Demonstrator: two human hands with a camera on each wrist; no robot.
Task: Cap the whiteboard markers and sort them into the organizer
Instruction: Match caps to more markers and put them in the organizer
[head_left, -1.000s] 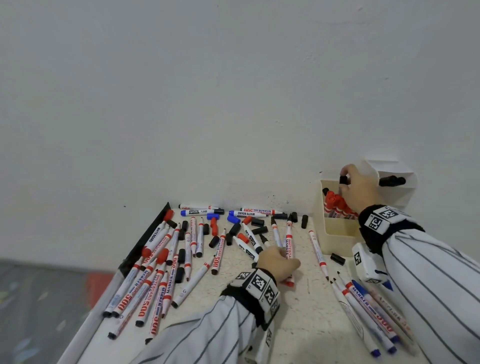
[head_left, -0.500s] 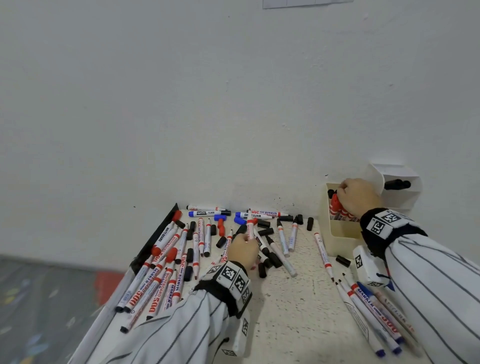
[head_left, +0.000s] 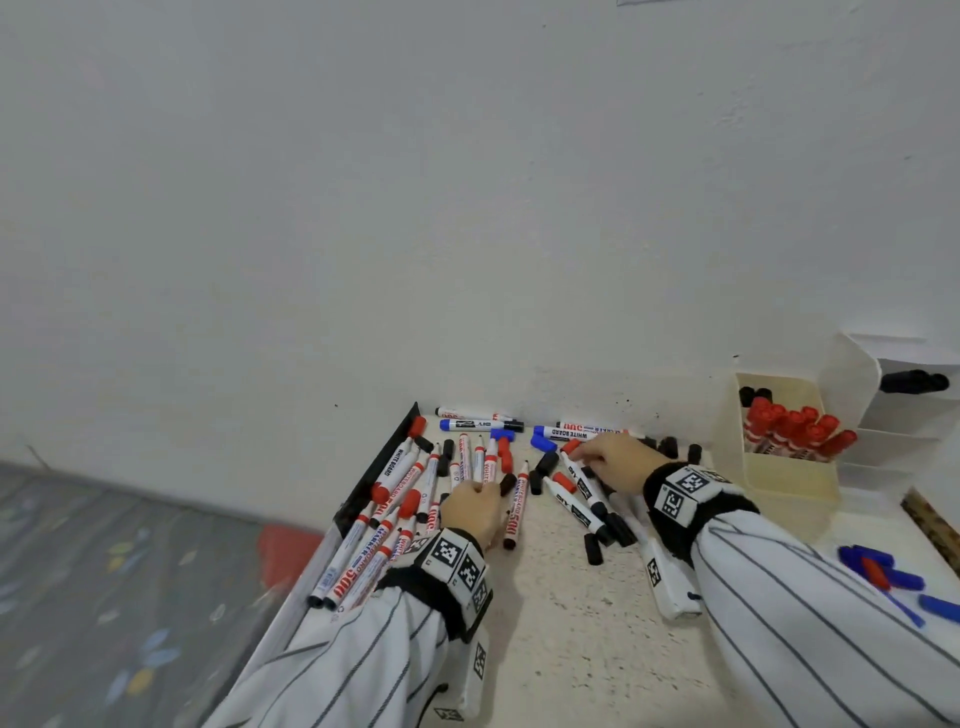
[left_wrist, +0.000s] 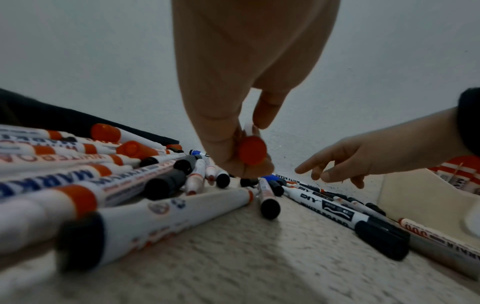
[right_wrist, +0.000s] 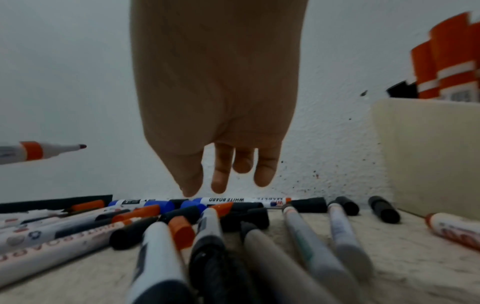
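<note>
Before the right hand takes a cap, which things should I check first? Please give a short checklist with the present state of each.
1. Left hand grip on the red marker: ok, fingers curled around it.
2. Held marker's tip bare, ready for a cap: ok, seen in the right wrist view.
3. Right hand free: ok, fingers straight, holding nothing.
4. Red cap close to the right fingertips: ok; whether it lies loose, cannot tell.
5. Room among the capped red markers in the organizer: cannot tell.
</note>
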